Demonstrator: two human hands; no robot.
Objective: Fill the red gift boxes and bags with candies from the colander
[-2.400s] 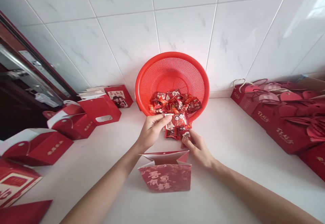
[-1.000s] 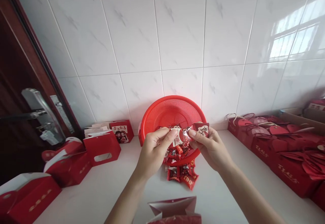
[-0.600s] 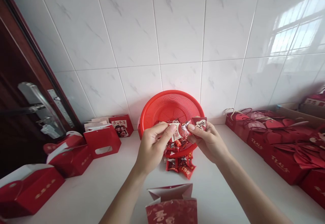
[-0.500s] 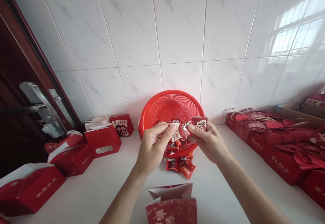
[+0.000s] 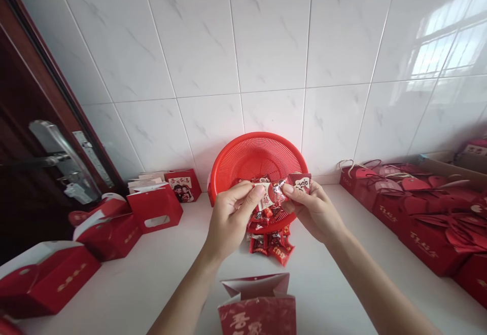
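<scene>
My left hand (image 5: 234,213) pinches a cream-and-red wrapped candy (image 5: 267,199) between thumb and fingers. Close beside it, my right hand (image 5: 314,208) is closed on a dark red candy packet (image 5: 300,182) with a pale printed label; a shiny wrapper lies between the two hands. Both hands are held over the front of a tilted red plastic basket (image 5: 259,141), which has more wrapped candies in it. Several red candy packets (image 5: 280,251) lie on the counter at its front rim. Nearer to me stands an open dark red paper box (image 5: 257,317), its top flaps up.
Open red gift boxes (image 5: 49,279) line the left side, beside a door with a metal handle (image 5: 57,145). Closed red boxes (image 5: 422,244) with ribbons stand in rows at right, near a cardboard carton (image 5: 441,169). White tiled wall (image 5: 205,36) rises behind the basket.
Both hands stay almost in place, still holding the candies. The dark red packet in my right hand has tilted slightly. The camera view has shifted a little.
</scene>
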